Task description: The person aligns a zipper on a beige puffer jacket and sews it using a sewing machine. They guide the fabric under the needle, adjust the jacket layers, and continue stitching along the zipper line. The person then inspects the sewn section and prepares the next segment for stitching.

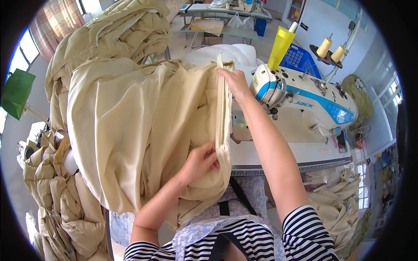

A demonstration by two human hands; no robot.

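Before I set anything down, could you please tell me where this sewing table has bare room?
Bare white tabletop lies between the sewing machine and ruler strip, just right of the right forearm; small items crowd its right end. Leftward, the beige garment crowds the space.

thread cones (324, 47): 2 | foreground sewing machine (300, 92): 1 | yellow tube (280, 48): 1 | latticed basket (300, 60): 1 | held zipper (224, 115): 1

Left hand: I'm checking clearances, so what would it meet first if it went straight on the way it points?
The left hand would probably first meet the long beige zipper strip edging the smooth beige fabric; contact and depth are unclear.
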